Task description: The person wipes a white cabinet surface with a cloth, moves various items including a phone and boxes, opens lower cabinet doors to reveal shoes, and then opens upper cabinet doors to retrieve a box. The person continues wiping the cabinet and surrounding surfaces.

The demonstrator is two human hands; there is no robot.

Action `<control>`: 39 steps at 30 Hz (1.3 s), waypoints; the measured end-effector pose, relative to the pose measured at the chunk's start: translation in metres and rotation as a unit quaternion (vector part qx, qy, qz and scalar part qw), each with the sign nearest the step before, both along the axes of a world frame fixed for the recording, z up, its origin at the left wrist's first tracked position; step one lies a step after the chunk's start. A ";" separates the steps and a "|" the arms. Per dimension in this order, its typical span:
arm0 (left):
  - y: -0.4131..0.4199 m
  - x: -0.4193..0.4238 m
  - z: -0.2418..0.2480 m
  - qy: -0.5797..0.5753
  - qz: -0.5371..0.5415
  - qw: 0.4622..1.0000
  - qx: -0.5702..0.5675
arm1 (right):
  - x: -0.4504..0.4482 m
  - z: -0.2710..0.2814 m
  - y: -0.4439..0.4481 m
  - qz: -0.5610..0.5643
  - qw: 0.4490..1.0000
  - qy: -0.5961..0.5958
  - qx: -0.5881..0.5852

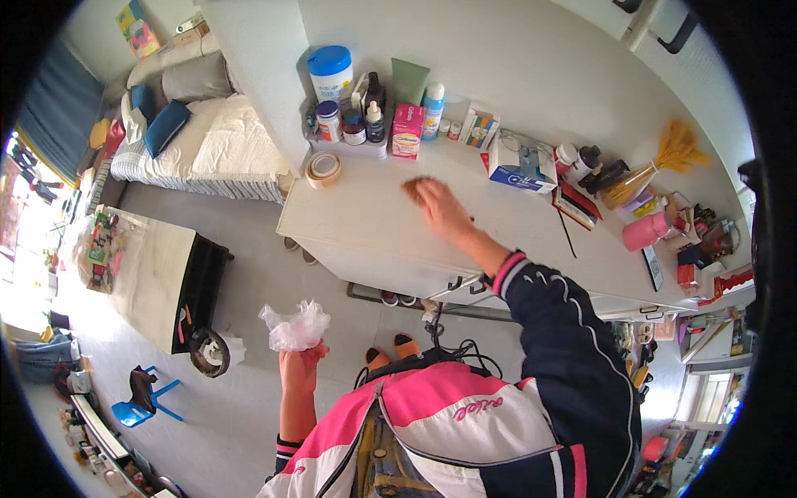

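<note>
My left hand (300,367) grips a crumpled clear plastic bag (297,327) above the grey floor, to the left of the white cabinet. Over the white cabinet top (367,211) reaches my right hand (441,205), blurred, palm down. At its fingertips is a small brown item (413,189), too blurred to name, partly covered by the fingers. A roll of tape (324,168) lies left of that hand. Behind it stand a pink box (408,131) and a blue spray can (433,112).
Bottles crowd a tray (361,149) by the wall. To the right are a blue-and-white box (522,165), a notebook (576,205), a pink bottle (646,231) and a phone (652,267). A low table (149,267), a blue stool (134,412) and a sofa (212,137) stand left.
</note>
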State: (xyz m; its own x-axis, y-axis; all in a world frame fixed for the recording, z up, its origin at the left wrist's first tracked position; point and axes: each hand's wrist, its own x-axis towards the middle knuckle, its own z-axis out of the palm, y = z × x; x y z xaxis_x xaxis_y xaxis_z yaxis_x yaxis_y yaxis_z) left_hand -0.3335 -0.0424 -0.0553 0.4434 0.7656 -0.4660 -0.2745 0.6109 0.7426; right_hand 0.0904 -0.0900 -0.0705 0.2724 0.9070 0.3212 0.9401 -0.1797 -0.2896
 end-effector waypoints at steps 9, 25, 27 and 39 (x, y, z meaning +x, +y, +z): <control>-0.015 0.021 0.005 0.010 -0.014 1.000 0.009 | 0.047 -0.002 -0.035 -0.078 0.997 0.013 0.026; -0.026 0.023 0.015 0.024 0.004 1.000 0.019 | -0.009 0.040 -0.015 0.097 0.972 0.206 0.053; -0.027 0.023 0.013 0.011 0.012 1.000 0.014 | 0.026 0.045 0.002 -0.044 0.975 0.151 0.154; -0.034 0.017 0.018 0.047 0.049 0.998 -0.008 | 0.111 0.004 0.053 -0.172 0.982 -0.056 0.060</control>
